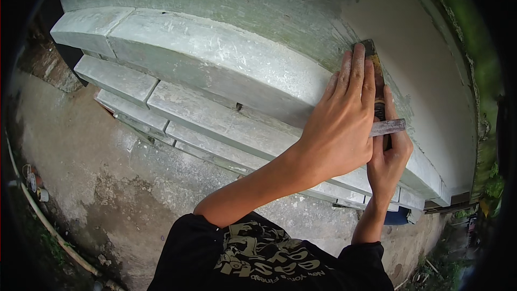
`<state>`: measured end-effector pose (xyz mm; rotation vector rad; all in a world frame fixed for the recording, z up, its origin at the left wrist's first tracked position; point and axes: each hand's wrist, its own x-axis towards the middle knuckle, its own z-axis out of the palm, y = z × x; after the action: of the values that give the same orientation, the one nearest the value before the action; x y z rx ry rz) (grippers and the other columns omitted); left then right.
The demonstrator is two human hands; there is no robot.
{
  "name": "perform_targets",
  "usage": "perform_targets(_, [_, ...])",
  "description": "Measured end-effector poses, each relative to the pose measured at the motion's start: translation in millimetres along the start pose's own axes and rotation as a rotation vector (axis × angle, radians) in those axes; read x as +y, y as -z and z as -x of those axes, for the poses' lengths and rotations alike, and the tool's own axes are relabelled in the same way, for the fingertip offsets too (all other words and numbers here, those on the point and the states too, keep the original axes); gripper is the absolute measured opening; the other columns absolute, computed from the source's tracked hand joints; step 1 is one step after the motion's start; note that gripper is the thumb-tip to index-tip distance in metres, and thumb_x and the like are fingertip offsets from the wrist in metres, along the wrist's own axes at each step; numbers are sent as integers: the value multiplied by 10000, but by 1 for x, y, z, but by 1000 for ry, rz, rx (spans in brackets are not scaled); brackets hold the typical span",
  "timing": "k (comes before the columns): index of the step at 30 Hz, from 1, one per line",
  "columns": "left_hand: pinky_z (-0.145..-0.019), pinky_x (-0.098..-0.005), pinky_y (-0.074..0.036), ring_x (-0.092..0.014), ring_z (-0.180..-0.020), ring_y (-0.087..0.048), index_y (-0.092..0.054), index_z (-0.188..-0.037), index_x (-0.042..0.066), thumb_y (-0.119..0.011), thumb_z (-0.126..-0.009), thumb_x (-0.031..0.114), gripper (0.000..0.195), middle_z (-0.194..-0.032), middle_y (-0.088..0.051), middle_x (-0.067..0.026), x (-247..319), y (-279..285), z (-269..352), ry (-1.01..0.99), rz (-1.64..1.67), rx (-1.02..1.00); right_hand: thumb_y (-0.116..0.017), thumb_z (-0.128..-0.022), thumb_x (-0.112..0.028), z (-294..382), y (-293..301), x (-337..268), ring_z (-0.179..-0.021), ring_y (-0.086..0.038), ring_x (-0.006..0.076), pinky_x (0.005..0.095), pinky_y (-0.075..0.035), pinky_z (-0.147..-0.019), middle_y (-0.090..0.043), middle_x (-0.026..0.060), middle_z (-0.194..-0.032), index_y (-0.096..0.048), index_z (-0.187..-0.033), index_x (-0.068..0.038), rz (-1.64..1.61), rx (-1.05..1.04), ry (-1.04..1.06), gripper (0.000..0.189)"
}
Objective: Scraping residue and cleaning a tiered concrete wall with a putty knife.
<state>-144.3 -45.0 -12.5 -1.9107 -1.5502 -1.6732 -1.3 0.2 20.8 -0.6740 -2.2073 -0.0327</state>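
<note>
My left hand (343, 125) lies with straight fingers on a narrow, worn flat tool (377, 72), its fingertips near the tool's upper end. Against the smooth plastered wall (250, 4), the tool rests where a green-grey surface meets a paler one. My right hand (391, 149) is closed around the tool's dark lower part, its index finger along the side. A short grey bar (389, 127) sticks out crosswise between the hands; its other end is hidden by my left palm. Whether my left hand grips anything beneath its palm cannot be seen.
Below the wall run stepped grey ledges (218, 64) with joints and sharp edges. Under them lies a stained concrete floor (161, 194). A pale pole or pipe (52, 230) and a white roll (42, 195) are at the left, a blue object (396, 216) beneath the ledges at the right.
</note>
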Motion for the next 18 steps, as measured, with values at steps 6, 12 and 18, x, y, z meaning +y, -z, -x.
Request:
perform_targets(6, [-1239, -573, -288, -649, -1478, -244, -228, -1462, -310, -637, -884, 135, 836, -1534, -128, -570, 1, -5, -8, -8, -13, -8, -601, -854, 86, -3, 1, 2, -721, -649, 203, 336, -530, -709, -724, 151, -1331, -665, -1364, 26, -48, -20, -73, 517])
perform_targets(12, [-1227, -576, -316, -651, -1473, -256, -275, -1436, -334, -639, -854, 104, 815, -1516, -175, -579, 1, -5, -9, -22, 29, 61, -616, -857, 86, -5, -5, 11, -691, -620, 199, 339, -522, -680, -741, 155, -1287, -662, -1395, -11, -73, 32, 48, 549])
perform_targets(18, [-1235, -566, -304, -651, -1473, -250, -232, -1464, -306, -640, -878, 106, 824, -1532, -141, -566, -5, 3, -10, -18, -13, 39, -614, -904, 11, -4, -5, -2, -990, -733, 173, 306, -551, -846, -654, 140, -1451, -660, -1370, 38, 35, -57, -85, 468])
